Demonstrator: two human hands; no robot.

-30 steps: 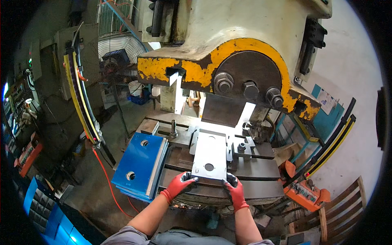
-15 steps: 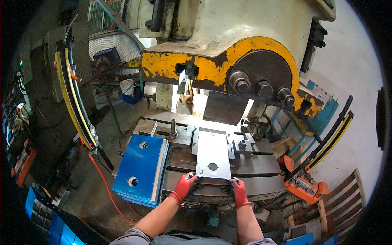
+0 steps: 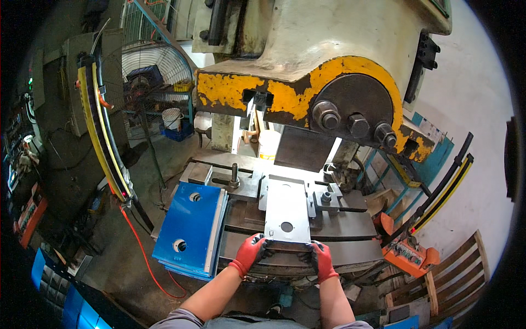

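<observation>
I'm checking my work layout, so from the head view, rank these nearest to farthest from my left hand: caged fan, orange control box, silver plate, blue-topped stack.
From your left hand:
1. Silver plate: at your fingertips, ahead.
2. Blue-topped stack: just to the left.
3. Orange control box: across to the right.
4. Caged fan: left background.

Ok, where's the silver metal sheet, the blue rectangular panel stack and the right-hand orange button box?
Silver metal sheet (image 3: 287, 205): head view, upper face.
Blue rectangular panel stack (image 3: 189, 220): head view, top panel.
Right-hand orange button box (image 3: 406, 254): head view, button face.
</observation>
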